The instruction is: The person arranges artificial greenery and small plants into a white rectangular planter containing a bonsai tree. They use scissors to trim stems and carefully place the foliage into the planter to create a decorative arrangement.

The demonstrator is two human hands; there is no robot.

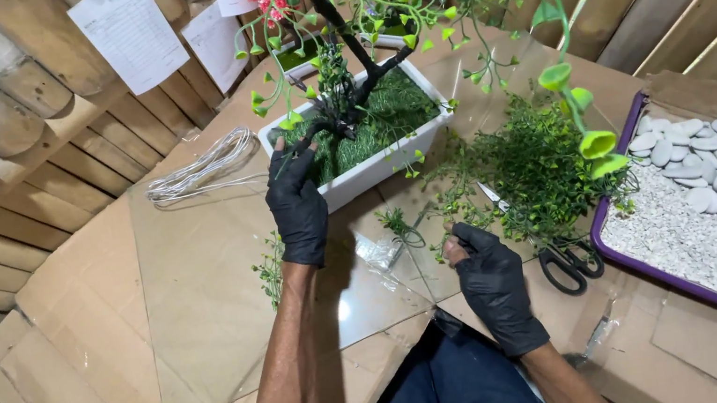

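Greenery filled the white rectangular plastic planter [372,166] that sat near the middle of the cardboard-covered table [80,300], with a dark artificial tree trunk [351,41] rising from its green moss mat. Our left hand [298,206], in a black glove, rested on the planter's near left rim with the fingers spread loosely over the moss, gripping nothing firmly. Our right hand [492,281], also gloved, was pinched shut on a thin green plastic sprig [437,218] drawn from the loose pile of small-leaved stems [529,166]. We judged the sprig light, bendy and best held low on its stem; the planter seemed stiff but top-heavy, safest taken by its rim. Black-handled scissors [566,260] lay beside the pile, a purple tray of white pebbles and gravel [712,224] further right. Hanging leaves hid the treetop, and the sprig's tip was hard to make out.
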